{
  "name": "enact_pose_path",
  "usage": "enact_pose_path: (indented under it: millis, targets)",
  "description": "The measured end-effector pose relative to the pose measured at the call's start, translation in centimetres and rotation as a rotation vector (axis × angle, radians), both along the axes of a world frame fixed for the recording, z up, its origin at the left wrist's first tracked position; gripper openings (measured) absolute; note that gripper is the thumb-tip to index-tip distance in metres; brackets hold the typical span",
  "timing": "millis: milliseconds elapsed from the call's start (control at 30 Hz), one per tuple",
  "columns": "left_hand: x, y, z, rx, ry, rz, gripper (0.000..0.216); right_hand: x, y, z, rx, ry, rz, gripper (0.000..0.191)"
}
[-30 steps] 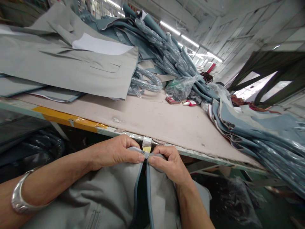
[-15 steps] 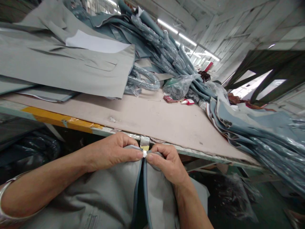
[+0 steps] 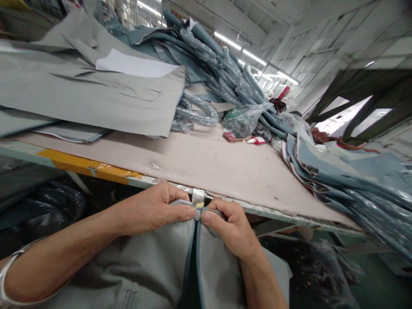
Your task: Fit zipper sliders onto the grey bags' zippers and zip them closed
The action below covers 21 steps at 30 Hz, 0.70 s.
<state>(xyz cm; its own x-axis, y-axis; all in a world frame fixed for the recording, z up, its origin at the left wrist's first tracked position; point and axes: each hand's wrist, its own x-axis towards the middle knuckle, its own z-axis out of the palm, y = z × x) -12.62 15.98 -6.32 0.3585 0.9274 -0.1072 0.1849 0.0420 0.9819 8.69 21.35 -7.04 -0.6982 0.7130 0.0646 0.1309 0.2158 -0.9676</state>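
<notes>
A grey coated-fabric piece [image 3: 154, 262] with blue edging hangs between my hands, a dark slit running down its middle. My left hand [image 3: 154, 208] pinches the top edge left of the slit between thumb and bent fingers. On the other side, my right hand [image 3: 230, 221] grips the matching edge the same way. Both thumb tips almost meet at a small whitish piece [image 3: 197, 213] at the top of the slit; its kind is too small to tell. Just behind it, a strip of silvery tape [image 3: 198, 196] with a yellow end sits on the table edge.
The table [image 3: 219, 167] has yellow tape [image 3: 86, 165] along its front edge. Grey fabric panels [image 3: 128, 103] lie at left. Plastic-wrapped blue-grey bundles [image 3: 225, 73] are piled behind, more blue-grey pieces [image 3: 347, 176] at right. A small red-and-white item [image 3: 255, 140] lies near a clear bag [image 3: 246, 118].
The whole view has shifted slightly, with the table and hands a little lower and to the right. Both hands keep their pinch, and the slit beneath the whitish piece looks slightly narrower.
</notes>
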Motion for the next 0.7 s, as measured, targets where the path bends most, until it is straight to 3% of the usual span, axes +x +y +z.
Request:
enact_pose_path:
  millis: [233,367,533,700]
  targets:
    - [-0.8,-0.4,0.2,-0.043,0.105,-0.002,0.032,0.7,-0.2,1.0,0.092,-0.161,-0.004,0.022]
    - [-0.1,-0.8,1.2,-0.023,0.188,0.07,0.032,1.0,-0.9,1.8,0.243,-0.27,-0.045,0.02]
    - [0.5,-0.6,3.3,0.189,0.408,0.16,0.028,0.1,-0.9,3.6,0.513,-0.354,-0.175,0.021]
    - [-0.5,2.6,6.9,0.502,0.682,0.172,0.027,-2.1,2.2,6.9,0.675,-0.476,-0.267,0.017]
